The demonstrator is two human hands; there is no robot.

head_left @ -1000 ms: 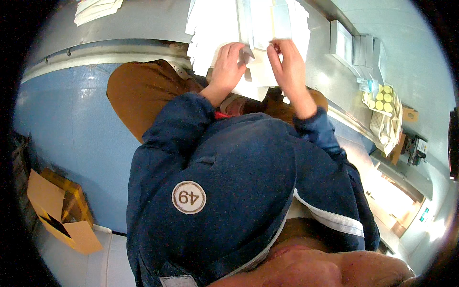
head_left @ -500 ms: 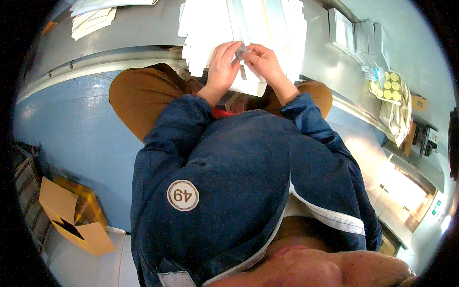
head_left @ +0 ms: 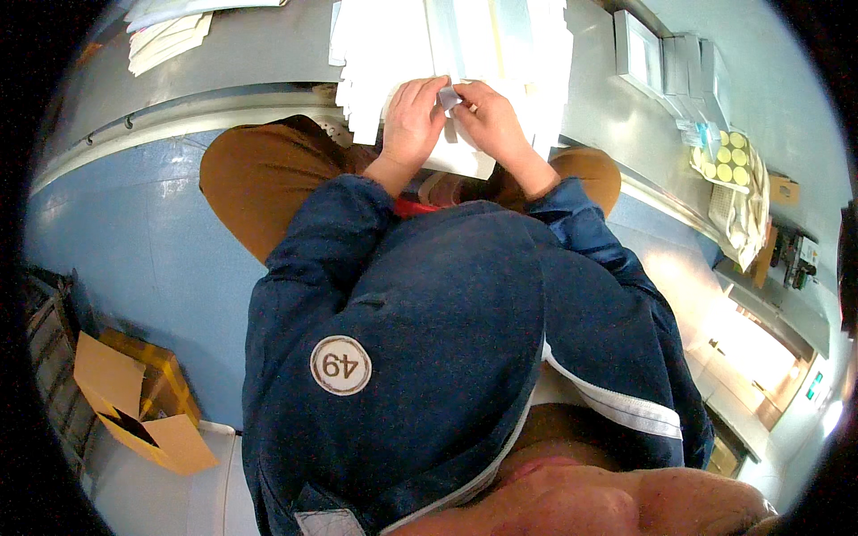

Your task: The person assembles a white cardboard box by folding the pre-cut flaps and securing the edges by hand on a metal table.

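Observation:
Both my hands meet over a broad pile of white sheets (head_left: 384,45) that overhangs the front edge of the grey table. Between their fingertips is a small grey strip (head_left: 449,98), bent or folded; its exact kind I cannot make out. My left hand (head_left: 413,121) pinches the strip's left side with thumb and forefinger. From the right, my right hand (head_left: 490,123) grips the other side, its fingers curled. A narrow dark strip (head_left: 450,129) hangs below the fingertips against the white sheet. The sheets' surface is overexposed, so details are lost.
More papers (head_left: 174,40) lie at the table's far left. White boxes (head_left: 639,54) stand on the right, near yellow round items (head_left: 733,159) on a cloth-draped basket. An open cardboard box (head_left: 147,402) sits at lower left. My knees (head_left: 268,179) are under the table's edge.
The grey strip has turned and shows a broader, lighter face between the fingertips. My right hand has shifted slightly left and the sheets have moved a little left.

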